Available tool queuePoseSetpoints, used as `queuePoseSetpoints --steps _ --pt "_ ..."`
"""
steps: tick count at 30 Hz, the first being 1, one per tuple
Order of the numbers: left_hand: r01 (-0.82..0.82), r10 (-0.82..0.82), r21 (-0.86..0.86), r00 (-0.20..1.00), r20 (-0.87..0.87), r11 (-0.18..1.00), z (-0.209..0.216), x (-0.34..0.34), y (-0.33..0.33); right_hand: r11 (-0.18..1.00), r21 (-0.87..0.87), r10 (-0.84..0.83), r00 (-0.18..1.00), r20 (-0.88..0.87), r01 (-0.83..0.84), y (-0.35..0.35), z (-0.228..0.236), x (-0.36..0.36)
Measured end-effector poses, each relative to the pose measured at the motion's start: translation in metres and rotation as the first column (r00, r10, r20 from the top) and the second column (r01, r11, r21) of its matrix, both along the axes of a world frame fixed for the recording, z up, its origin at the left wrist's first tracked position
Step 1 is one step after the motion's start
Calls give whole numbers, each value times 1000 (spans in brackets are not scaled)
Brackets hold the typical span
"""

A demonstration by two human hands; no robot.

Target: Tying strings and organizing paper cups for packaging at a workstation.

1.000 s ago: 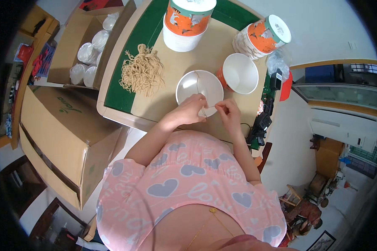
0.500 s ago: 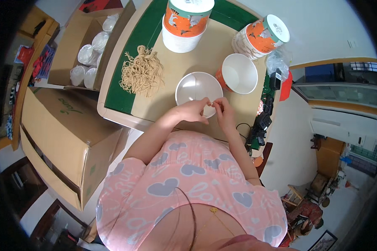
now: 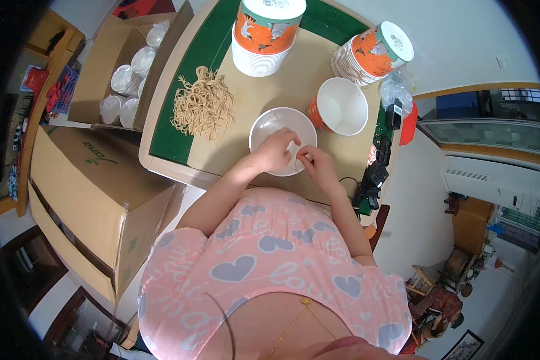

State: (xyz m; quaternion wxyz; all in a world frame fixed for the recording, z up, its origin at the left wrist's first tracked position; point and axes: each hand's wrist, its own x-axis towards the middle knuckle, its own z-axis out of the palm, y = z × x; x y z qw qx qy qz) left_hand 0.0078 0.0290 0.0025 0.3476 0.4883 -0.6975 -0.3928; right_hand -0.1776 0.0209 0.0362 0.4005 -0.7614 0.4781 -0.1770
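A white-lined paper bucket stands in front of me on the table, its mouth facing up. Over its opening is my left hand, fingers bent and apart, reaching partly inside; nothing shows in its grasp. At the bucket's near right rim, my right hand pinches thumb and forefinger together on what looks like a thin piece of string, mostly hidden by the fingertips. A loose heap of tan string lies to the left. Just right of the bucket, an orange-sided paper bucket leans with its white inside showing.
Nested paper buckets form a tall stack at the back and a tilted stack at back right. Black adapters and cables lie along the right edge. An open carton of wrapped white items and a larger carton stand left.
My hands have come apart: the left has moved up and into the bucket's mouth, while the right stays pinched near the rim. The bucket has shifted slightly toward me.
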Motion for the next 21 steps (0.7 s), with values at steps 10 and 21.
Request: queuePoseSetpoints --steps 10,21 --pt "116 -148 232 981 125 966 -6 -12 12 1000 4 -30 999 -11 30 1 -8 -3" --pt "82 -34 474 993 -109 876 4 -15 12 998 13 -60 998 -26 61 1 -5 0"
